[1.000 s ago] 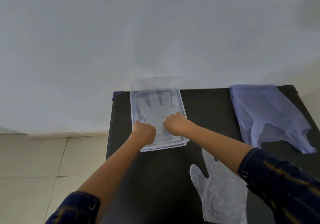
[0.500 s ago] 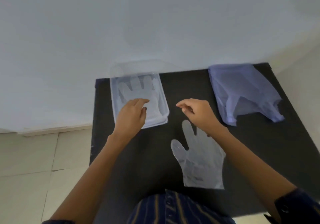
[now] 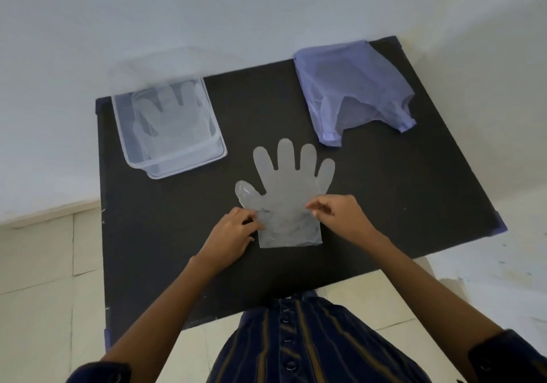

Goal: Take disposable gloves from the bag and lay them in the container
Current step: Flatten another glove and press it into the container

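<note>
A clear disposable glove (image 3: 288, 193) lies flat in the middle of the black table (image 3: 384, 199), fingers pointing away from me. My left hand (image 3: 233, 234) pinches its left edge near the cuff. My right hand (image 3: 340, 214) pinches its right edge. A clear plastic container (image 3: 217, 145) stands at the table's far left. Inside it lies another clear glove (image 3: 171, 116), spread flat. A pale purple plastic bag (image 3: 352, 92) lies at the far right, its handles toward me.
The table stands against a white wall (image 3: 236, 6). Pale floor tiles (image 3: 44, 264) show to the left and right of the table. My striped dark shirt (image 3: 310, 344) hangs at the table's near edge.
Both hands left the container and came back to the loose glove in the table's middle, now gripping its two sides. The camera view tilted down and back.
</note>
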